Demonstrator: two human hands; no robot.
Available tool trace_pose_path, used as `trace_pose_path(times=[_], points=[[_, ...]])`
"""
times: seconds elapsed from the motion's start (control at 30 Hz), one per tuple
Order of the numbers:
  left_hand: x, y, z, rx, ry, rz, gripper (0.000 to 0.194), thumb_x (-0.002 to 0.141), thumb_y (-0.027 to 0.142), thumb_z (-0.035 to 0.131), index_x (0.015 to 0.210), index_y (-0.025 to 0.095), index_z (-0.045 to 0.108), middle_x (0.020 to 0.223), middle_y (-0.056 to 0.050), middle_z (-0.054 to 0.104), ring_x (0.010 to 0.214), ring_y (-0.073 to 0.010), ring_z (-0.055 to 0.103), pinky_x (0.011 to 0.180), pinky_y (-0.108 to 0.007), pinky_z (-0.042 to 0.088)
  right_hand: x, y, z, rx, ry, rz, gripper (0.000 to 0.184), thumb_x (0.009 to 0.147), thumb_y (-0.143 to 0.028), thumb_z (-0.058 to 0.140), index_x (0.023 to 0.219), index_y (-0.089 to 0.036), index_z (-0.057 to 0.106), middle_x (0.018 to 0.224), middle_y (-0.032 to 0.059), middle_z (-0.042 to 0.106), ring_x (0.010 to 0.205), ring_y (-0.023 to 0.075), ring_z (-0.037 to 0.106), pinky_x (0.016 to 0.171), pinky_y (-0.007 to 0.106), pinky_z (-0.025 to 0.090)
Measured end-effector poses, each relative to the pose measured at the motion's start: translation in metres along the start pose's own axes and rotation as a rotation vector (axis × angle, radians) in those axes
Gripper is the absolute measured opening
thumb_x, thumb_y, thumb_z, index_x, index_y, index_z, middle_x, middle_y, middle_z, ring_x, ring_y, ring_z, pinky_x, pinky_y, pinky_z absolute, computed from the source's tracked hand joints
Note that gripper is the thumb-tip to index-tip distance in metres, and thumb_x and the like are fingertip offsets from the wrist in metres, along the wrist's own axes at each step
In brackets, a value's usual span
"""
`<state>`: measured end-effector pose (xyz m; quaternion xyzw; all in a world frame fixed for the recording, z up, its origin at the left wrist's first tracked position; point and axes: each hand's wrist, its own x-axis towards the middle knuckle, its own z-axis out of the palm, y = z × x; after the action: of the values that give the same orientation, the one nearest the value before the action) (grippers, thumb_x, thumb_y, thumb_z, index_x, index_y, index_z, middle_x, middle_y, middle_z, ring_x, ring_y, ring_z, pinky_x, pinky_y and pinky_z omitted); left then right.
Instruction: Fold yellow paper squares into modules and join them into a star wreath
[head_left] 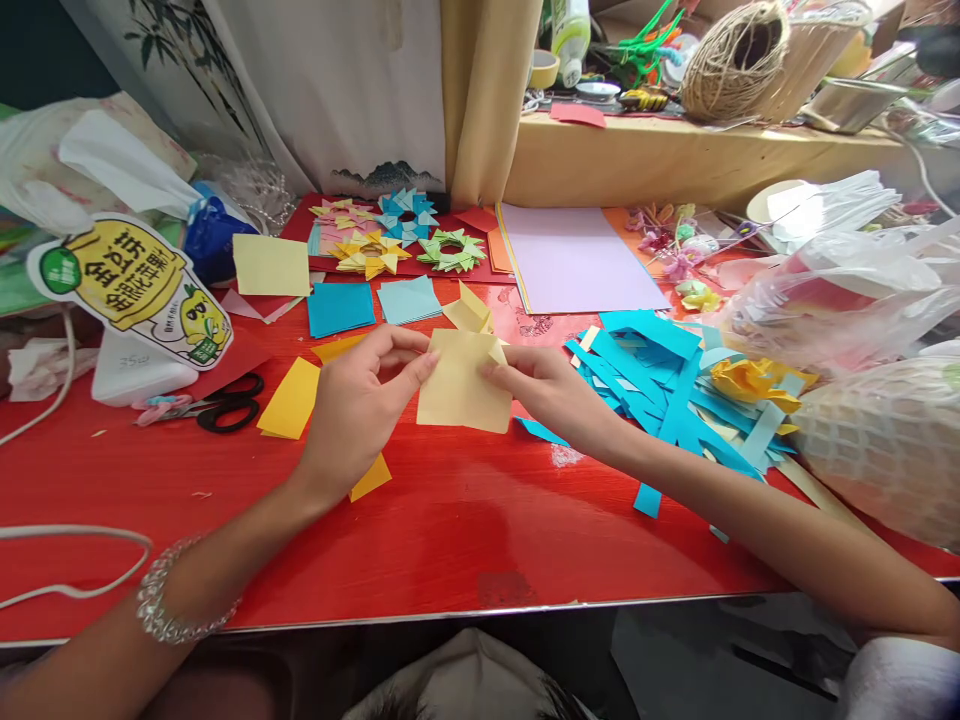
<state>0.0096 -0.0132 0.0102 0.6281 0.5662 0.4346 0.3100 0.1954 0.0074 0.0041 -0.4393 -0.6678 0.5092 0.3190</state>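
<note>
Between my hands, just above the red table, is a pale yellow square of paper (463, 385). My left hand (367, 400) pinches its upper left edge between thumb and fingers. At the upper right corner, which is bent over, my right hand (536, 385) grips it the same way. Just behind the sheet lies a folded pale yellow piece (469, 308). Deeper yellow paper (291, 400) lies left of my left hand, with another yellow piece (371, 478) partly under that wrist. Blue paper strips (660, 380) are heaped beyond my right forearm.
Blue squares (340, 309), light blue squares (409, 299) and a pale yellow stack (271, 265) lie behind. Folded paper rings (451, 251) sit farther back beside lilac sheets (577, 258). Black-handled scissors (229, 402) lie left. A plastic bag (847, 290) stands right, below a shelf (675, 150) with twine (739, 65).
</note>
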Motion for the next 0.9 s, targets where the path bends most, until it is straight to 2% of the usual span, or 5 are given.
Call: trace_pose_path(times=[0.23, 0.33, 0.53, 0.73, 0.9], points=[[-0.004, -0.001, 0.003, 0.172, 0.023, 0.106, 0.013, 0.084, 0.035, 0.057, 0.084, 0.022, 0.059, 0.085, 0.0, 0.067, 0.08, -0.0154, 0.063, 0.071, -0.025, 0.051, 0.002, 0.0, 0.002, 0.319, 0.045, 0.027, 0.026, 0.084, -0.036, 0.057, 0.101, -0.018, 0.065, 0.098, 0.0058, 0.067, 0.087, 0.0157, 0.063, 0.074, 0.027, 0.052], [-0.006, -0.007, 0.003, 0.409, 0.103, 0.376, 0.013, 0.088, 0.028, 0.051, 0.093, 0.023, 0.062, 0.098, -0.001, 0.068, 0.094, -0.0179, 0.063, 0.084, -0.029, 0.05, 0.001, -0.002, 0.003, 0.338, 0.022, 0.047, 0.025, 0.083, -0.035, 0.06, 0.1, -0.017, 0.066, 0.097, 0.0057, 0.068, 0.087, 0.0152, 0.063, 0.073, 0.026, 0.052], [-0.003, -0.021, -0.004, 0.656, 0.084, 0.961, 0.029, 0.085, 0.014, 0.053, 0.111, 0.024, 0.059, 0.118, -0.003, 0.065, 0.104, -0.0192, 0.062, 0.088, -0.03, 0.049, 0.0, -0.005, 0.001, 0.34, 0.03, 0.037, 0.022, 0.085, -0.033, 0.057, 0.095, -0.016, 0.068, 0.089, 0.0042, 0.068, 0.081, 0.0128, 0.062, 0.067, 0.021, 0.051], [0.002, -0.026, -0.009, 0.66, -0.105, 0.964, 0.028, 0.086, 0.015, 0.051, 0.111, 0.025, 0.06, 0.125, -0.004, 0.061, 0.113, -0.0218, 0.058, 0.095, -0.035, 0.049, 0.0, -0.01, -0.004, 0.3, 0.02, 0.089, 0.025, 0.082, -0.038, 0.06, 0.09, -0.015, 0.068, 0.082, 0.0048, 0.066, 0.078, 0.0149, 0.06, 0.067, 0.024, 0.05], [0.004, -0.024, -0.008, 0.696, -0.074, 1.124, 0.024, 0.085, 0.014, 0.054, 0.107, 0.021, 0.059, 0.123, -0.006, 0.062, 0.114, -0.0212, 0.058, 0.095, -0.033, 0.049, 0.003, -0.003, -0.006, 0.368, -0.025, 0.094, 0.025, 0.078, -0.041, 0.065, 0.086, -0.017, 0.069, 0.078, 0.0036, 0.064, 0.074, 0.0139, 0.059, 0.063, 0.024, 0.049]])
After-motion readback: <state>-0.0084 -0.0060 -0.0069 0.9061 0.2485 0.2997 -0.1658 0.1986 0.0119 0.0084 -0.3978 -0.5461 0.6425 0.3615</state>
